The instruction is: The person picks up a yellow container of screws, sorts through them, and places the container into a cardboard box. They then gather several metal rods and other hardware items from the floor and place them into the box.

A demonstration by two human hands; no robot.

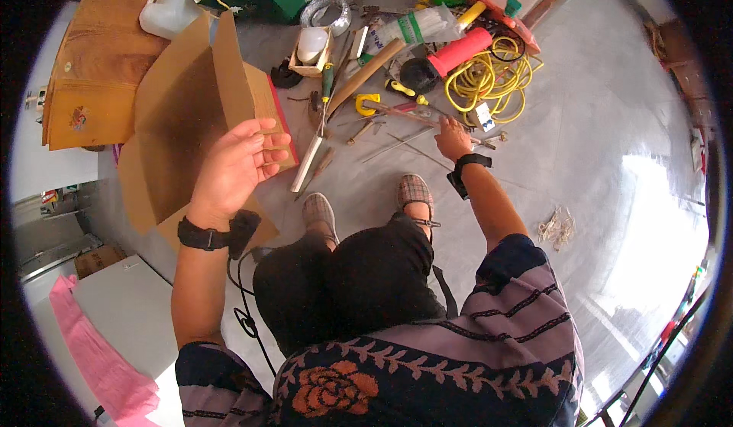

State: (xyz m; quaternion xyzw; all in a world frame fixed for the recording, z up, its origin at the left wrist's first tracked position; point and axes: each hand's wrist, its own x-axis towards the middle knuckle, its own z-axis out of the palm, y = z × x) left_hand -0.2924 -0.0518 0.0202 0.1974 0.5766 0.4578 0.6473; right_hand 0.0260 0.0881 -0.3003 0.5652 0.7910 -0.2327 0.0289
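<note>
My left hand (237,166) is raised palm up at the edge of an open cardboard box (183,123), its fingers apart and holding nothing. My right hand (454,139) reaches down to the floor at a long thin brown bar (404,114); its fingers hide whether it grips the bar. Beside that hand lies a hammer-like tool (487,140). Thin metal rods (412,149), a yellow tape measure (367,104) and a small brown-handled tool (362,133) lie to its left. Nearer the box are a green-handled screwdriver (327,86), a pale strip (307,163) and a wooden-handled pointed tool (322,163).
Coiled yellow cable (518,86), a red cylinder (461,52), a wooden stick (372,72), a light bulb (312,44) in a small box and a wire coil (326,14) crowd the floor ahead. Pale string (556,228) lies right. A pink cloth (103,352) is at lower left.
</note>
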